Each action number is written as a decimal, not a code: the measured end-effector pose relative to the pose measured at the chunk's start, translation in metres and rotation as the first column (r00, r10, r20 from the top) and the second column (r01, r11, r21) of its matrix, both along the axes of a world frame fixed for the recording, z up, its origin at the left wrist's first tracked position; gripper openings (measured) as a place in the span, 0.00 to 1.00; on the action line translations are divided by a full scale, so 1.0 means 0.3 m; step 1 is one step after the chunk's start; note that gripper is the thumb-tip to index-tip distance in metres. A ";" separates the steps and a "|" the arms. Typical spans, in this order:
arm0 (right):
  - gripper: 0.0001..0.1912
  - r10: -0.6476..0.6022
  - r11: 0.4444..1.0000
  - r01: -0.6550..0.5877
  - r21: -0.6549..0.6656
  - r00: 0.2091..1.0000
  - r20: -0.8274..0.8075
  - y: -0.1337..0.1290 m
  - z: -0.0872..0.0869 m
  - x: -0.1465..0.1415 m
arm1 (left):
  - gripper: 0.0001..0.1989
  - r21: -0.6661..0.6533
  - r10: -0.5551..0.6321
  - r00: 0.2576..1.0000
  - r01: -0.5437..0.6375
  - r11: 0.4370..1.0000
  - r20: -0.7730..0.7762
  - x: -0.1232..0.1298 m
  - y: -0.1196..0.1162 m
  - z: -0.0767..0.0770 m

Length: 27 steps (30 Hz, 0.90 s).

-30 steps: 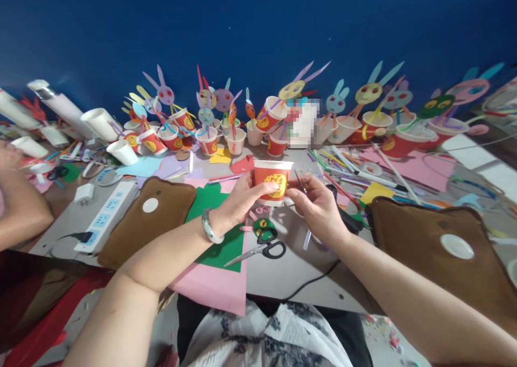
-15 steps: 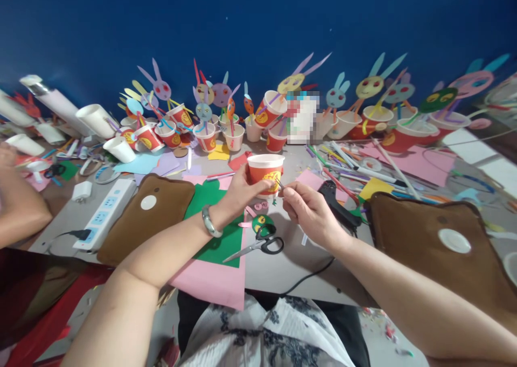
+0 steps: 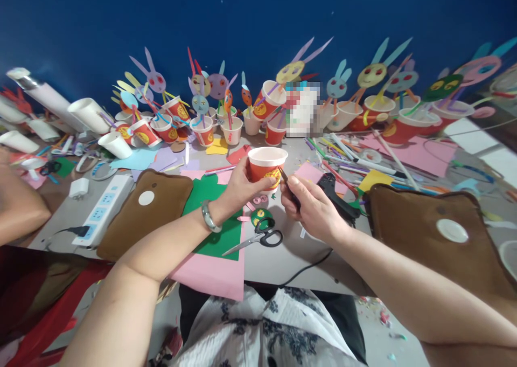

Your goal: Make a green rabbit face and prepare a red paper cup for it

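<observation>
A red-and-white paper cup [image 3: 264, 167] with a yellow print is upright above the table, and my left hand [image 3: 240, 188] is closed around its left side, thumb across the front. Close to the cup's right side, my right hand [image 3: 309, 201] grips a slim dark pointed tool [image 3: 285, 178]; its tip is at the cup wall, and my fingers hide most of it. Whether the tip pierces the wall I cannot tell. Below the cup lie a green paper face [image 3: 262, 216] with pink ears and a pair of black-handled scissors [image 3: 254, 240], partly on green paper [image 3: 218, 237].
Along the blue wall stand several cups with paper rabbit faces [image 3: 291, 71]. A black glue gun [image 3: 337, 199] lies right of my right hand. Brown pouches [image 3: 407, 232] flank the work spot, with a white power strip [image 3: 103, 210] at left. Another person's arm [image 3: 24, 205] rests at far left.
My right hand has turned slightly, and more of the dark tool shows beside the cup. The left hand still holds the cup. The whole view has shifted a little.
</observation>
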State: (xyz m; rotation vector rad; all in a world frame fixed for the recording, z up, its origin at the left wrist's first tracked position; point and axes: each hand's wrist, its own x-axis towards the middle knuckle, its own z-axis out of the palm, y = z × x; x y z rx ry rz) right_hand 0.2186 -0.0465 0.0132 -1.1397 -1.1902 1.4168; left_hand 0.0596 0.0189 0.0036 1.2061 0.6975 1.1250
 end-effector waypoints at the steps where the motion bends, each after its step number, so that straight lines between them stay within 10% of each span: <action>1: 0.27 -0.001 1.000 0.001 -0.010 1.000 -0.007 0.000 0.004 0.000 | 0.29 -0.001 0.000 1.000 0.000 1.000 -0.002 0.000 -0.001 0.002; 27: 0.27 -0.035 0.988 0.012 -0.157 0.988 -0.149 -0.007 0.044 -0.016 | 0.30 0.141 0.063 0.995 -0.053 0.989 -0.071 -0.003 0.007 -0.020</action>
